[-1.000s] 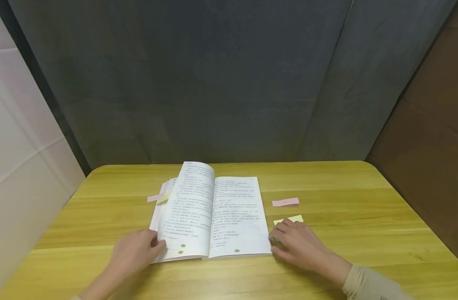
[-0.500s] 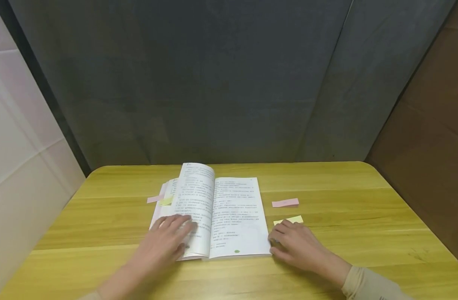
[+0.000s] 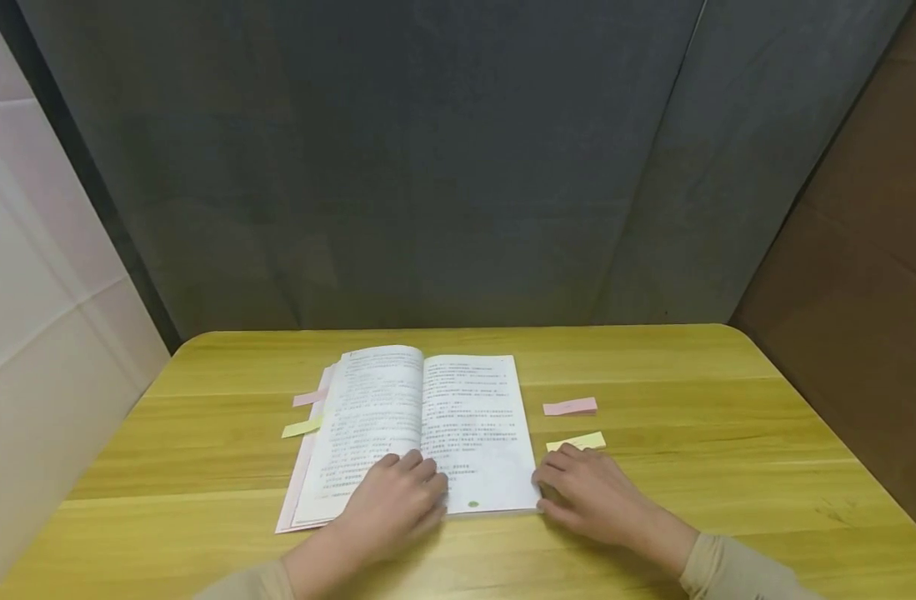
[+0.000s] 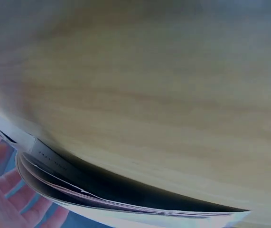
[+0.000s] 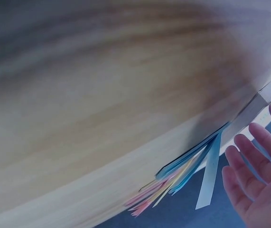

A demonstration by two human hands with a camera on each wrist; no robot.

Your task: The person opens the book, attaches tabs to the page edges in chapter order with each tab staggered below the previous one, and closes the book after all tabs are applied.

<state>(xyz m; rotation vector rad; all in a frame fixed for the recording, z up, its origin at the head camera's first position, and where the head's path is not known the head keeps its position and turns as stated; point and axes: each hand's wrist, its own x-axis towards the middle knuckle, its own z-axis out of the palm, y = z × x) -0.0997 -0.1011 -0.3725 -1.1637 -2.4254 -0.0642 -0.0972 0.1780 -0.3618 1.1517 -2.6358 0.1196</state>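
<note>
An open book (image 3: 488, 433) lies on the wooden table, its left-hand pages arching up towards the spine. My left hand (image 3: 393, 500) rests over the lower part of the spine, fingers reaching onto the right page. In the left wrist view, the fingers of that left hand (image 4: 12, 204) are spread beside the bowed pages. At the book's right edge, my right hand (image 3: 596, 500) touches the lower corner. Blue, pink and yellow sticky tabs (image 5: 173, 173) show near the right hand (image 5: 263, 180) in the right wrist view; the blue ones are hidden in the head view.
A pink tab (image 3: 570, 407) and a yellow tab (image 3: 585, 440) lie right of the book. Another pink tab (image 3: 307, 399) and yellow tab (image 3: 302, 428) stick out from its left edge. A dark panel (image 3: 458, 167) stands behind the table (image 3: 690, 383).
My left hand has moved right from the book's lower left corner across to the spine. The lifted left pages have come down flatter, and the yellow tab now sticks out further left. The right hand stays.
</note>
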